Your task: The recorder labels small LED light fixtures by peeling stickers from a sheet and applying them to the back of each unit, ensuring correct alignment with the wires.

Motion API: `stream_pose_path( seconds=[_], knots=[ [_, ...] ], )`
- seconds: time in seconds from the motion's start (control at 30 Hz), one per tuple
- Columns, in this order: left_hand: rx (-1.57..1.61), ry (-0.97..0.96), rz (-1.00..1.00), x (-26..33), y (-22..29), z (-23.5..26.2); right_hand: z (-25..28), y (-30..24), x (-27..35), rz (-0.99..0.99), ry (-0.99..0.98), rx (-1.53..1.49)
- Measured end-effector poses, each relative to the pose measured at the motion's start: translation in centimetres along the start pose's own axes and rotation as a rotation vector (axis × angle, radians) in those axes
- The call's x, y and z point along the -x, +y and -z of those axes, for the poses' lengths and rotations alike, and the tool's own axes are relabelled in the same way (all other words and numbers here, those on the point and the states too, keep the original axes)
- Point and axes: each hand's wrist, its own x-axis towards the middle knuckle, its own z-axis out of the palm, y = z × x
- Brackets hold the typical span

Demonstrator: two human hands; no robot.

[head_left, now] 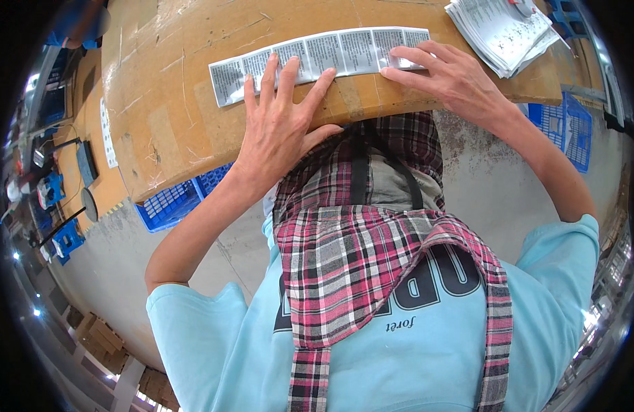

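A long silvery strip of printed labels (pixel 358 52), marked off into several panels, lies flat along the near part of the brown table. My left hand (pixel 279 113) rests over its left half, fingers spread and fingertips on the strip, thumb stretched out to the side near the table's edge. At the strip's right end is my right hand (pixel 454 79), its fingers apart and extended, with the fingertips touching the last panels. Neither hand grips anything. Part of the strip's right end is hidden under my right fingers.
The worn brown table (pixel 173 89) has scratches and tape marks. At its back right sits a stack of printed sheets (pixel 499 34) with a small red and white object on top. Below the table are a blue crate (pixel 169 209) at left and another blue crate (pixel 574 130) at right.
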Motion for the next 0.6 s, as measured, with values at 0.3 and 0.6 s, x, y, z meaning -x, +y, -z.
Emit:
stream_pose_path(
  seconds=[0.3, 0.6],
  knots=[
    [0.012, -0.005, 0.002, 0.1, -0.1, -0.1, 1.2, 0.7, 2.6, -0.054, -0.031, 0.004],
    [0.024, 0.019, 0.0, 0.1, -0.4, -0.4, 1.9, -2.4, -2.4, -0.089, 0.176, -0.031]
  ],
)
